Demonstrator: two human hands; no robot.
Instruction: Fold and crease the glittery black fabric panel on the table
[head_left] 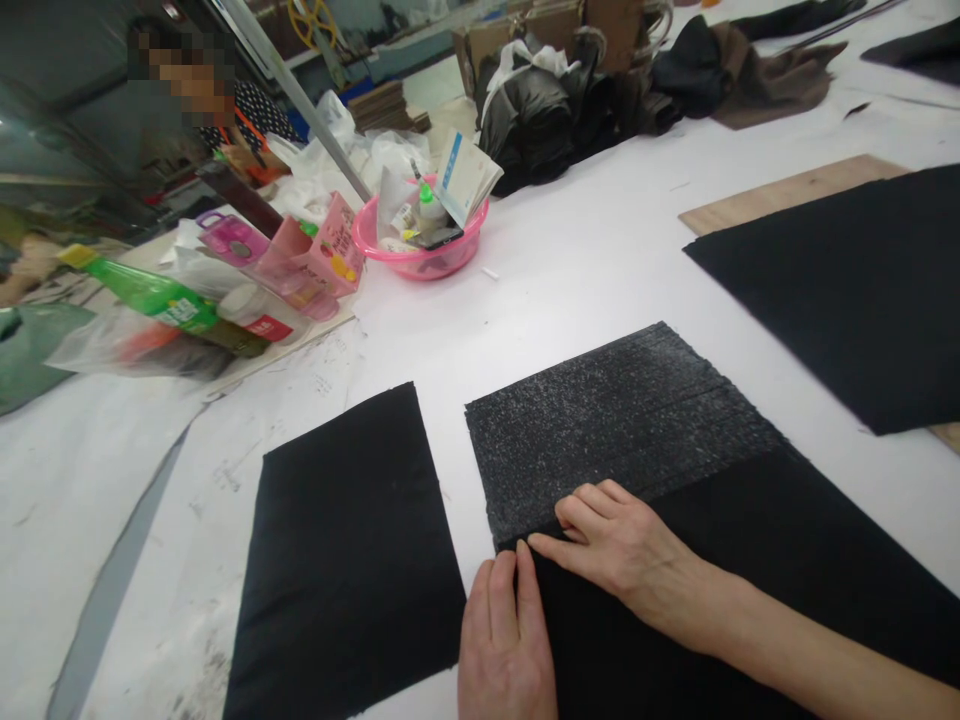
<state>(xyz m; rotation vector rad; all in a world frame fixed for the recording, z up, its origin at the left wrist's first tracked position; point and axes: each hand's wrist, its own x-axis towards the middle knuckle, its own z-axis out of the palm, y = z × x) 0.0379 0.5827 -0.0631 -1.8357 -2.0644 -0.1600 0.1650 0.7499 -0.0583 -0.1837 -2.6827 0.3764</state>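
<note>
A piece of black fabric (750, 590) lies over a dark, speckled sheet (600, 420), whose far part shows uncovered. My right hand (626, 545) has its fingers curled at the fabric's edge, with the thumb stretched toward the left corner. Right beside it, my left hand (506, 640) has its fingertips drawn together on that same corner, thumb and fingers close to each other. The underside of the fabric beneath both hands is hidden. To the left, apart from my hands, is a separate black fabric panel (345, 560).
Another black panel (847, 290) rests on a wooden board (795, 190) at right. A pink basin (420, 262) with small items, a green bottle (150, 295) and a pink box (341, 245) stand farther back. Dark cloth (536, 120) is heaped behind. A person (247, 110) is at upper left.
</note>
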